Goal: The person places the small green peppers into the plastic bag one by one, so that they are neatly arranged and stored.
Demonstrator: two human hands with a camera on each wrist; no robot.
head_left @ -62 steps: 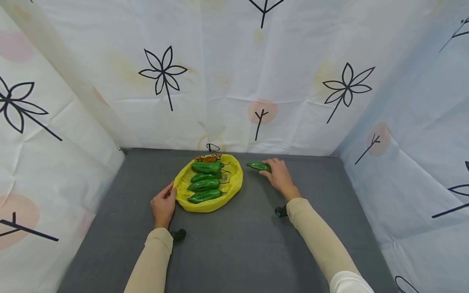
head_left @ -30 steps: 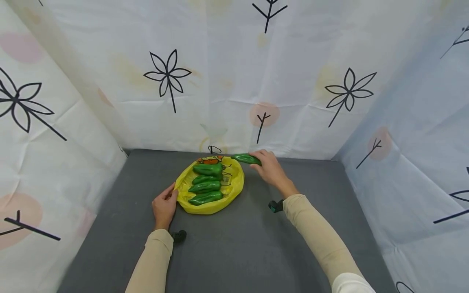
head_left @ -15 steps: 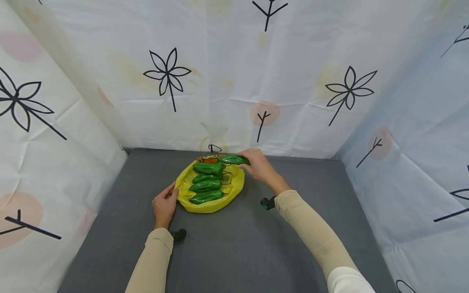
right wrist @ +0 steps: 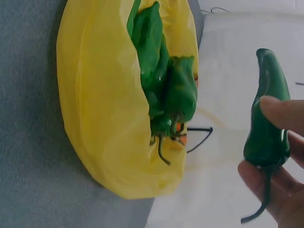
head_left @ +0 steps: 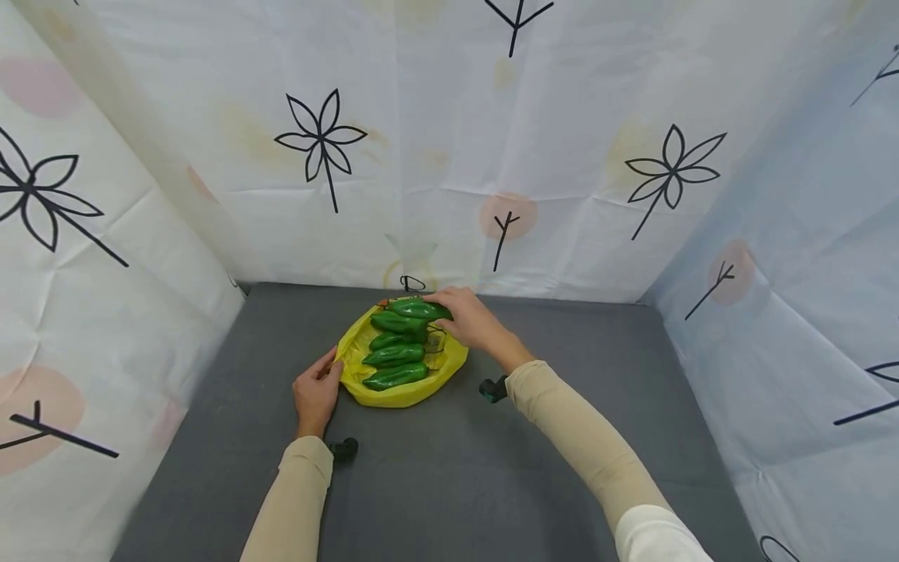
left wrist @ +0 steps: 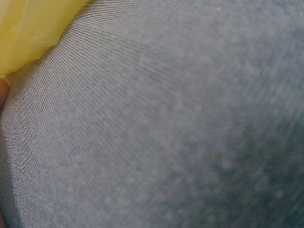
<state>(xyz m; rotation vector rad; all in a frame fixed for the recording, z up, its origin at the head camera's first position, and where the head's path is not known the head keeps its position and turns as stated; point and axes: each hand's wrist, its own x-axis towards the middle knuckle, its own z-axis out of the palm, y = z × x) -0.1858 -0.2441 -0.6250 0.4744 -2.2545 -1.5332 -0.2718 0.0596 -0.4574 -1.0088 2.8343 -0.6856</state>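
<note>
A yellow plastic bag (head_left: 449, 363) with its rim rolled down lies spread like a shallow bowl near the back of the table. Several green peppers (head_left: 395, 355) lie in a row inside it, stems toward the right. My right hand (head_left: 472, 318) pinches one more green pepper (right wrist: 268, 114) between thumb and fingers. In the head view that pepper overlaps the bag's back end, above the row; the right wrist view has it raised beside the bag, stem hanging down. At the bag's left edge, my left hand (head_left: 316, 394) holds the yellow rim between thumb and fingers.
A dark grey cloth (head_left: 435, 484) covers the table. White patterned fabric (head_left: 449, 140) hangs behind it and on both sides. Dark wrist cameras (head_left: 493, 389) jut inward from both wrists.
My right hand has carried the pepper leftward from beside the bag to over its back end. The left hand keeps its place at the bag's left edge.
</note>
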